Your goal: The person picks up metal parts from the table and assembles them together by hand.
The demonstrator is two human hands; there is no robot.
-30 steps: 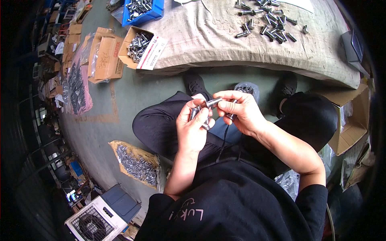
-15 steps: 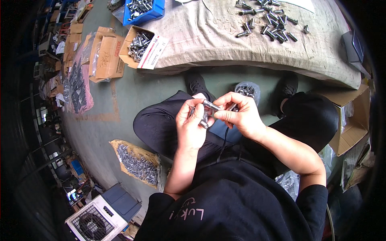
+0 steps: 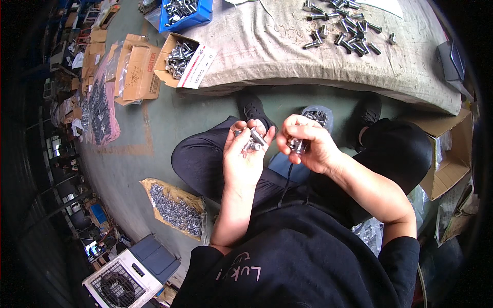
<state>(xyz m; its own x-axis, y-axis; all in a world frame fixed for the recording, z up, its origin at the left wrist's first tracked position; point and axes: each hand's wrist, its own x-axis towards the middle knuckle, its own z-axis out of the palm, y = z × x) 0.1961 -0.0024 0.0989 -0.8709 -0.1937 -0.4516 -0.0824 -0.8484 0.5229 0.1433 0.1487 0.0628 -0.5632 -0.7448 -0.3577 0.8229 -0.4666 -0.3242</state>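
Note:
My left hand (image 3: 241, 163) is turned palm up with its fingers curled round a few short shiny metal bolts (image 3: 258, 136). One bolt lies slanted across the fingers; the others beneath are partly covered. To its right, a small gap away, my right hand (image 3: 319, 149) is closed round several more metal bolts (image 3: 296, 146), whose ends show below the bent fingers. Both hands are above my lap. Just beyond the right hand, a clear plastic bag of metal parts (image 3: 317, 117) stands on the floor between my feet.
Ahead is a cloth-covered table (image 3: 267, 56) with loose bolts (image 3: 354, 33), a blue bin (image 3: 186, 23) and an open carton (image 3: 163, 69) of bolts at its left. Another sheet heaped with small parts (image 3: 177, 208) lies left; a fan unit (image 3: 120, 282) stands lower left, an open cardboard box (image 3: 452, 169) right.
My hands have drawn apart slightly. The right fingers have curled in round their bolts and no longer reach to the left hand's bolts. The left hand has turned more palm up.

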